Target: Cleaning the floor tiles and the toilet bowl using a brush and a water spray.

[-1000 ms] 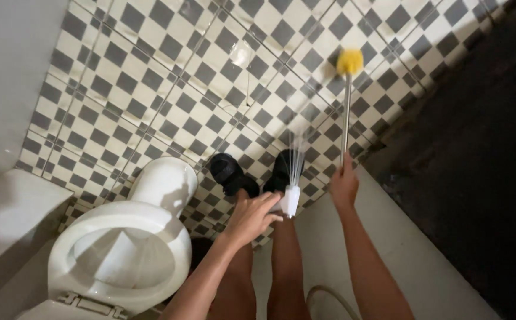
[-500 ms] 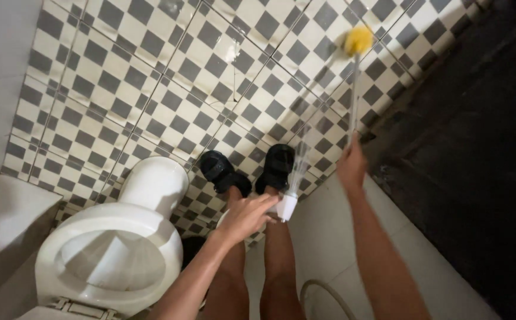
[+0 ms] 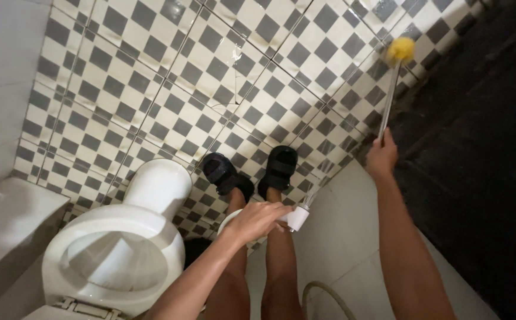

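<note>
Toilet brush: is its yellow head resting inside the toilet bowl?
No. The right hand holds the toilet brush out over the checkered floor, far from the toilet bowl.

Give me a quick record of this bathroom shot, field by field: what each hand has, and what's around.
left hand: grips a white spray nozzle, water jetting toward the floor
right hand: holds a long-handled brush, yellow head up near the dark wall
feet: black sandals on the checkered tile floor
toilet: white, lid open, at lower left
hose: grey, curving at the bottom edge
</note>
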